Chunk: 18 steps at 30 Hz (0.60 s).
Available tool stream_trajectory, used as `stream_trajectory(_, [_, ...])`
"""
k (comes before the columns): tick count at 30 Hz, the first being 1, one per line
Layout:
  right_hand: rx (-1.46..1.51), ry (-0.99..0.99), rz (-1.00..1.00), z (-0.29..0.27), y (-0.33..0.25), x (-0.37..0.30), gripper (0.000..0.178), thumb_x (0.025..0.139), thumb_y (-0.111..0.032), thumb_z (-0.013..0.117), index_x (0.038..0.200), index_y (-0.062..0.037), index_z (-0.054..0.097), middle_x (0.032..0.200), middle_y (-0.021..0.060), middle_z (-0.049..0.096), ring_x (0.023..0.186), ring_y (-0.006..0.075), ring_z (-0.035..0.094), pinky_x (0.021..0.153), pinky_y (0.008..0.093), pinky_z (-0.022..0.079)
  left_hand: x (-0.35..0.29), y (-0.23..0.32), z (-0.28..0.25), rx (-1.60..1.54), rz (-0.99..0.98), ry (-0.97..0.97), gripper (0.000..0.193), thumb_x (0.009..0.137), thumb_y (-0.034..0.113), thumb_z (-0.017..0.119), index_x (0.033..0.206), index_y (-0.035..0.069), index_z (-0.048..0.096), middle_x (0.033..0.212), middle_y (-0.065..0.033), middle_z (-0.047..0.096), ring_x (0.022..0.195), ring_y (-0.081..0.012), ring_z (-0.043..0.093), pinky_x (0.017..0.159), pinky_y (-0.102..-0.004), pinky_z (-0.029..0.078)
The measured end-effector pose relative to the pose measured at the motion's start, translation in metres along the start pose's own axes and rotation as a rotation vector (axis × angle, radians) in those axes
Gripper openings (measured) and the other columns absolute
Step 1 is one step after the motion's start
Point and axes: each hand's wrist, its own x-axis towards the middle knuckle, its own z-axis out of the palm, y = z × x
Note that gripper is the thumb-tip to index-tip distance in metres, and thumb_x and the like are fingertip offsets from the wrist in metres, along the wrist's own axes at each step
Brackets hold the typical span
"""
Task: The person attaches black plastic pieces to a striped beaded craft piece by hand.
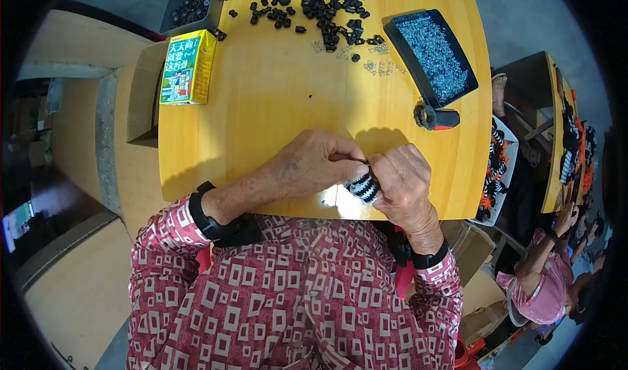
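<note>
Over the table's near edge, my right hand (402, 180) is closed around a black-and-white striped piece (362, 188) that looks like knitted fabric or cord. Its lower part shows below the fingers. My left hand (320, 161) pinches at the upper end of the same piece, thumb and forefinger pressed together. Something small and dark shows between the two hands, too small to make out. The fingertips of both hands nearly meet.
Small black plastic parts (327, 14) lie scattered across the far side of the yellow table (261, 108). A dark tray (428, 95) holds small clear pieces. Near it lies a black-and-red tool (437, 117). A yellow carton (188, 67) stands at left; people work at right.
</note>
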Motion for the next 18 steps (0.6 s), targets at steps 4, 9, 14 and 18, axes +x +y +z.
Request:
stream_trajectory(4, [0.02,-0.036,0.005,-0.001,0.002,0.003,0.021,0.063,-0.003,0.067,0.079,-0.0031,0.054,0.069,0.0093,0.045,0.064,0.0276,0.052,0.06,0.0385,0.044,-0.003,-0.002,0.007,-0.054,0.027,0.096,0.023,0.087,0.019,0.068,0.092,-0.003,0.069,0.073,-0.0048,0.067,0.068,-0.0076,0.058,0.064,-0.0279,0.049])
stream_trajectory(9, [0.033,-0.094,0.052,0.0,0.006,0.002,0.02,0.065,-0.003,0.067,0.078,-0.0036,0.052,0.071,0.0103,0.048,0.066,0.0292,0.054,0.063,0.0394,0.046,-0.005,0.004,0.005,0.015,-0.013,0.118,0.021,0.089,0.015,0.068,0.098,-0.004,0.069,0.078,-0.0042,0.067,0.071,-0.007,0.059,0.065,-0.0259,0.049])
stream_trajectory(14, [0.017,-0.144,0.058,-0.003,0.006,0.008,0.019,0.067,-0.006,0.068,0.078,-0.0043,0.053,0.071,0.0102,0.049,0.068,0.0292,0.056,0.064,0.0401,0.046,-0.004,0.004,0.005,0.064,-0.015,0.101,0.022,0.092,0.013,0.067,0.104,-0.005,0.069,0.082,-0.0026,0.068,0.076,-0.0061,0.059,0.067,-0.0238,0.049])
stream_trajectory(18, [-0.01,-0.189,0.053,-0.006,0.006,0.01,0.022,0.066,-0.01,0.07,0.079,-0.0048,0.054,0.071,0.0097,0.05,0.071,0.0287,0.057,0.066,0.041,0.047,-0.006,0.009,0.004,0.088,-0.032,0.084,0.021,0.092,0.014,0.067,0.103,-0.004,0.069,0.084,-0.0024,0.069,0.077,-0.0064,0.059,0.068,-0.0239,0.049])
